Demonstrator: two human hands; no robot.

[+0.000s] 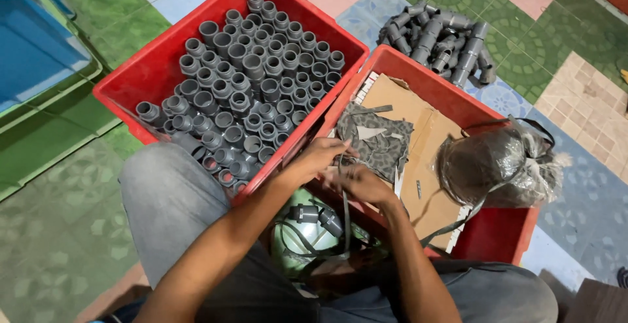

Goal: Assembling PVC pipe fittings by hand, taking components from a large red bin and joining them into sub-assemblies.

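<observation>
- The work area is sitting on a tiled floor (575,100) patterned in green, blue and pink; a blue bin (33,41) is showing at the upper left
- A red crate (140,77) is holding rows of grey pipe fittings (252,84), most standing with the socket end up
- A second red crate (497,234) is lying to its right, lined with flattened cardboard (428,133) and carrying a patterned cloth (379,143) and a bagged roll of dark strip (497,166)
- A loose pile of assembled grey fittings (438,38) is lying on the floor beyond the crates
- The left hand (320,156) and right hand (360,182) are meeting above the gap between the crates, fingers closed together in a pinch on a thin dark rubber strip (345,212)
- The strip is hanging down from the hands toward a green container (294,244) between the knees, where two grey fittings (314,217) are resting
- Handling judgement: the strip is appearing light, limp and stretchy; gripping near the free end with fingertip pinches should be giving best control
- The fittings are looking rigid and smooth; taking hold around the barrel is advisable
</observation>
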